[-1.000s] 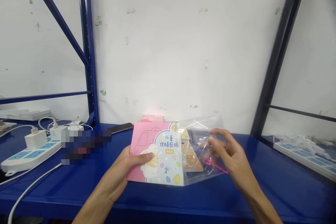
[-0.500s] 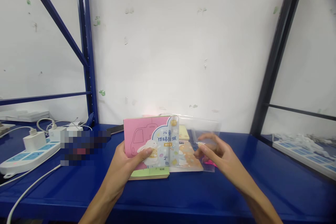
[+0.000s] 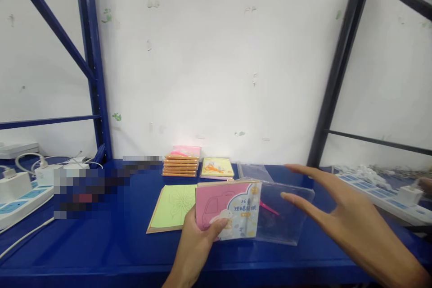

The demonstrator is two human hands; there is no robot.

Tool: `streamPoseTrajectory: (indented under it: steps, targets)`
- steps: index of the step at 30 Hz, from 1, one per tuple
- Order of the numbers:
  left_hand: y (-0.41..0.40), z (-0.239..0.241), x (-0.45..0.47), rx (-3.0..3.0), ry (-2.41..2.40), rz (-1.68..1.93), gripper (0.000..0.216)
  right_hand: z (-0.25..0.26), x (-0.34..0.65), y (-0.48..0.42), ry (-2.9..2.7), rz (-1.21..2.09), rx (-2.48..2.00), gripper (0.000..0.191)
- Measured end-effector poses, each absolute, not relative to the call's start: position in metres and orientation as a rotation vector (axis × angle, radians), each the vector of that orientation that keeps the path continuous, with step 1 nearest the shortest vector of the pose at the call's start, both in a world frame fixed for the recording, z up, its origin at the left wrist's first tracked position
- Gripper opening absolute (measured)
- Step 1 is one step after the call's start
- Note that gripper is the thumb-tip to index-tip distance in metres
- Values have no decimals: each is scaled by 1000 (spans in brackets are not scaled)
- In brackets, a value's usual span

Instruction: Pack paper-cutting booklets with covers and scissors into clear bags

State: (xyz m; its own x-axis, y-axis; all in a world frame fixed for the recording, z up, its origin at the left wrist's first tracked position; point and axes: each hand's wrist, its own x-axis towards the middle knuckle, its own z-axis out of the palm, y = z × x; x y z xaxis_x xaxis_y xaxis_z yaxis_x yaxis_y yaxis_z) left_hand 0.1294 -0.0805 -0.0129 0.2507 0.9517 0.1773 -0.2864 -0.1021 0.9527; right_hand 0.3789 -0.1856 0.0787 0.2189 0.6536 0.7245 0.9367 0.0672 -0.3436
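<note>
My left hand [image 3: 199,245] grips the left edge of a pink paper-cutting booklet [image 3: 226,209] with a rabbit picture. The booklet sits half inside a clear plastic bag [image 3: 286,213] that also shows something small and pink. Held just above the bag's right end, my right hand [image 3: 340,209] has its fingers stretched out and holds nothing. A green sheet on tan backing [image 3: 173,207] lies flat on the blue shelf [image 3: 101,243], just left of the booklet.
A stack of orange-edged booklets [image 3: 180,164] and a yellow booklet [image 3: 218,167] lie near the white wall, with another clear bag [image 3: 254,172] beside them. Power strips with chargers and cables [image 3: 20,186] sit at the left; more power strips [image 3: 378,186] lie at the right. Blue and dark shelf posts stand on both sides.
The view swung left and down, revealing the stacks behind. My right hand let go of the bag and opened. The green sheet now lies on the shelf, apart from the booklet.
</note>
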Motion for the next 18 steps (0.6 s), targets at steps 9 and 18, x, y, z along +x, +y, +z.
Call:
streamPoseTrajectory:
  steps: [9, 18]
  targets:
    - [-80, -11, 130, 1392, 772, 1212, 58, 64, 361, -166, -1905, -486, -1645, 28]
    - [-81, -9, 134, 1383, 848, 1312, 62, 66, 347, -163, -1951, -546, -1558, 41]
